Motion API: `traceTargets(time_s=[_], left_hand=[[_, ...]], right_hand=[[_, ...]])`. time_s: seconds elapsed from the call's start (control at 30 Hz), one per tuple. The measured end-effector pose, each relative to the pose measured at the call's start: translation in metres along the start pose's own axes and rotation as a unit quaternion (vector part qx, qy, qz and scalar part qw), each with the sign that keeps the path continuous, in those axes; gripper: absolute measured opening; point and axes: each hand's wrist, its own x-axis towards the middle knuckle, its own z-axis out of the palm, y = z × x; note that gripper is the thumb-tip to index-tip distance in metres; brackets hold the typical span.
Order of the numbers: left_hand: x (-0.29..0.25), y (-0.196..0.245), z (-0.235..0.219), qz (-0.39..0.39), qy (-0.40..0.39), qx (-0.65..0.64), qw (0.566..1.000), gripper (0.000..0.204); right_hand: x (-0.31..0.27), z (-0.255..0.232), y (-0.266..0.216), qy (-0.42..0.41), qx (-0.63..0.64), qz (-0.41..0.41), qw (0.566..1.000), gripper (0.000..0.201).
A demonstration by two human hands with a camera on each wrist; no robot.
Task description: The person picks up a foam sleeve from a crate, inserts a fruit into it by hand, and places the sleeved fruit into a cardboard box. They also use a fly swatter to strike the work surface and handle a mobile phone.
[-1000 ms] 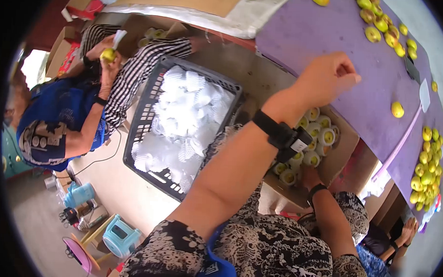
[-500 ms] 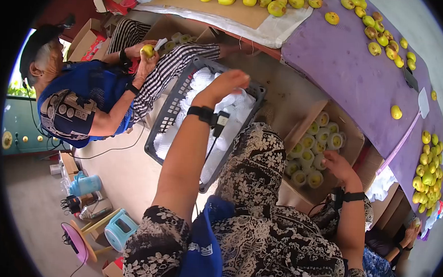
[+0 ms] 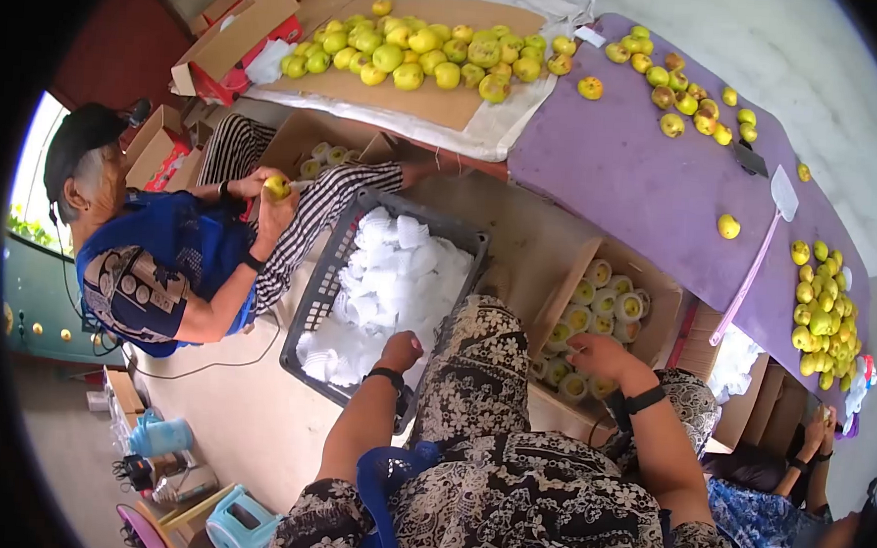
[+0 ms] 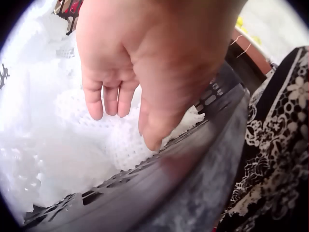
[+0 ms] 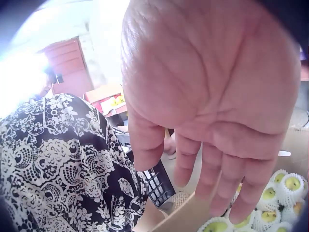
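My left hand (image 3: 402, 351) is low at the near side of a dark plastic crate (image 3: 308, 312) heaped with white foam net sleeves (image 3: 389, 271). In the left wrist view its fingers point loosely down at the foam nets (image 4: 125, 142), thumb apart from them, nothing gripped. Over a cardboard box (image 3: 659, 330) of apples in foam nets (image 3: 604, 303) hovers my right hand (image 3: 603, 357). The right wrist view shows its bare palm, fingers extended and holding nothing, with netted apples (image 5: 268, 195) below.
Loose yellow-green apples (image 3: 411, 49) cover a cardboard-topped table at the back. More apples (image 3: 823, 309) lie on a purple tabletop (image 3: 613, 154), near a pink-handled swatter (image 3: 757, 251). At left, a seated person in a blue vest (image 3: 213, 227) holds an apple (image 3: 277, 187).
My left hand has come from above the purple table, across the crate, and down to its near side. My right hand has lifted off the netted apples. The head view has shifted.
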Motion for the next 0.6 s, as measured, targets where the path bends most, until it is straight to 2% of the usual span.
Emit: traceTargets(time_s=[0.03,0.07,0.13,0.17,0.2,0.27,0.33,0.37,0.47,0.5,0.57,0.6], left_hand=[[-0.006,0.012,-0.016,-0.015,-0.014,-0.006,1.0,0.015],[-0.003,0.005,-0.019,-0.024,-0.035,-0.028,0.999,0.03],[-0.005,0.0,-0.02,0.063,0.006,0.001,0.998,0.053],[-0.001,0.0,-0.018,0.109,-0.007,0.035,0.993,0.07],[-0.003,0.007,-0.018,0.132,-0.019,0.049,0.99,0.067],[0.0,0.007,-0.006,0.09,-0.113,0.098,0.985,0.056],[0.005,0.005,0.003,0.015,-0.164,0.116,0.98,0.042],[0.01,0.0,0.005,0.036,-0.159,0.116,0.98,0.033],[0.009,-0.001,-0.011,0.022,-0.14,0.127,0.982,0.03],[0.001,0.009,-0.031,-0.018,-0.142,0.081,0.986,0.034],[0.011,0.003,-0.048,-0.041,-0.08,0.139,0.986,0.046],[0.0,0.029,-0.08,-0.055,-0.05,0.165,0.984,0.05]], right_hand=[[0.0,-0.002,-0.004,-0.001,-0.013,0.001,1.0,0.048],[-0.001,-0.004,-0.005,0.007,-0.014,0.0,1.0,0.048],[0.0,0.0,-0.006,0.005,-0.018,-0.025,1.0,0.05],[0.0,0.001,-0.007,0.015,-0.018,-0.026,0.999,0.05],[0.0,0.003,-0.006,0.002,-0.014,-0.04,0.999,0.05],[-0.002,0.004,-0.005,-0.004,-0.01,-0.052,0.999,0.049],[-0.003,0.004,-0.007,-0.033,0.012,-0.061,0.998,0.049],[-0.004,0.0,-0.009,-0.027,0.01,-0.062,0.998,0.049],[-0.009,-0.015,-0.013,-0.018,0.031,-0.071,0.997,0.048],[-0.008,-0.021,-0.012,-0.01,0.044,-0.072,0.996,0.048],[-0.009,-0.035,-0.014,-0.002,0.054,-0.075,0.996,0.048],[-0.013,-0.045,-0.02,-0.01,0.09,-0.07,0.993,0.047]])
